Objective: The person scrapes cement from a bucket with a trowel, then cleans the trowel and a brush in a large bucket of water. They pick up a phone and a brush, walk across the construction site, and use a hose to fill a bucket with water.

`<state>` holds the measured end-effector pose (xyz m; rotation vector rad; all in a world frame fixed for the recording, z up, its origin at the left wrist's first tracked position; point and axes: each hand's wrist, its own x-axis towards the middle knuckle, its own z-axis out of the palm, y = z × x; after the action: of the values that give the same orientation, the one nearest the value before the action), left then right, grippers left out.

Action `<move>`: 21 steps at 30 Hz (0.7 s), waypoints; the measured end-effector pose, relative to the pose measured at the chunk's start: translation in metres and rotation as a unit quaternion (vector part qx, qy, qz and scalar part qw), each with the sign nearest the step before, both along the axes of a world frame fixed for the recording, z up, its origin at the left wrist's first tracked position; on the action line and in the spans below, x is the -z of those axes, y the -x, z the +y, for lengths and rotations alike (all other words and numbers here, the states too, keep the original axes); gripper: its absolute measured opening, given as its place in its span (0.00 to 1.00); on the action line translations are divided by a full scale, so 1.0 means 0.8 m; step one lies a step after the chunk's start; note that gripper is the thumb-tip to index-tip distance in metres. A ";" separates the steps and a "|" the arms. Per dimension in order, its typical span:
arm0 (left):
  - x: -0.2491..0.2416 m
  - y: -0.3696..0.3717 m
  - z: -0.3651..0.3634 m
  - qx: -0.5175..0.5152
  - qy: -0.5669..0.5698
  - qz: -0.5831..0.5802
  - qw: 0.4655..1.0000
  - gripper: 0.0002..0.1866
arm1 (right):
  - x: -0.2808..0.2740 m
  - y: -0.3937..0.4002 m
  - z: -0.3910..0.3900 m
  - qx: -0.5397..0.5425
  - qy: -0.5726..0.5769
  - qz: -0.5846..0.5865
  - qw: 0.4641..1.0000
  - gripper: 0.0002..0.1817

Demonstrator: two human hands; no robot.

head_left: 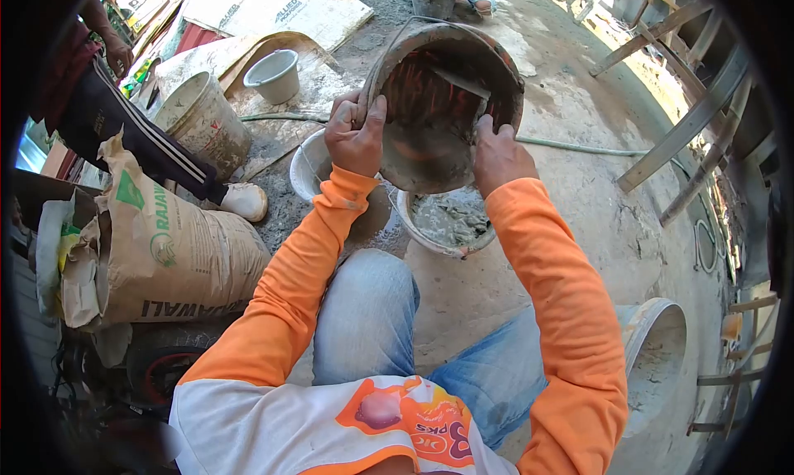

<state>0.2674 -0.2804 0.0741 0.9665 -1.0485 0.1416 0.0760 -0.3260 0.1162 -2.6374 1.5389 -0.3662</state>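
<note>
A dark, mortar-stained bucket (430, 156) is tipped with its mouth toward me, above a white bowl (451, 223) of wet grey mortar. At the bucket's left rim my left hand (357, 136) is closed, thumb on the rim. My right hand (502, 154) is closed at the right side of the mouth, on the handle end of a trowel (463, 86) whose blade lies inside the bucket. Left of the bowl, partly behind my left forearm, is another white container (308, 167).
A paper cement bag (182, 243) stands at the left, near a person's leg (141, 119). Behind are a large bucket (207, 127) and a small pail (274, 78). A green hose (579, 146) crosses the floor. Another white bucket (657, 351) lies right; wooden supports (686, 119) stand beyond.
</note>
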 end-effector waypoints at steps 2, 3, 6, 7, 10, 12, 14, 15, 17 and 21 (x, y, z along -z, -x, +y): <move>0.001 -0.001 0.004 0.006 -0.047 0.109 0.993 0.19 | 0.012 -0.002 0.006 0.010 -0.018 -0.001 1.000 0.19; 0.002 -0.005 0.004 0.002 -0.045 0.107 0.993 0.19 | 0.016 0.002 0.011 -0.002 -0.056 0.047 0.997 0.20; 0.010 -0.010 0.008 -0.022 -0.013 0.024 0.999 0.19 | 0.026 0.012 0.011 -0.067 -0.098 0.129 0.984 0.22; 0.009 -0.007 0.007 -0.020 -0.023 0.047 0.998 0.18 | 0.016 0.013 0.012 -0.067 -0.098 0.101 0.988 0.21; 0.008 -0.004 0.005 -0.015 -0.029 0.059 0.998 0.18 | -0.005 0.003 0.006 -0.052 -0.056 0.019 0.997 0.20; 0.005 -0.006 0.008 -0.013 -0.028 0.043 0.999 0.18 | -0.004 -0.004 0.006 -0.038 -0.016 -0.040 0.998 0.20; -0.005 -0.005 0.009 -0.018 -0.023 0.039 0.999 0.18 | 0.014 -0.006 0.009 -0.075 -0.034 -0.011 0.997 0.19; -0.003 -0.006 0.008 -0.019 -0.024 0.040 0.999 0.18 | 0.022 -0.001 0.013 -0.094 -0.032 0.011 0.995 0.19; -0.002 -0.013 0.006 -0.011 -0.035 0.077 0.996 0.18 | 0.023 0.009 0.016 -0.120 -0.048 0.067 0.989 0.19; 0.001 -0.010 0.009 -0.032 -0.033 0.024 0.999 0.18 | -0.015 0.021 0.012 -0.105 -0.055 0.098 0.988 0.20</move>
<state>0.2753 -0.2729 0.0731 1.0602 -0.9841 0.1375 0.0593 -0.3166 0.1286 -2.7805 1.2652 -0.0075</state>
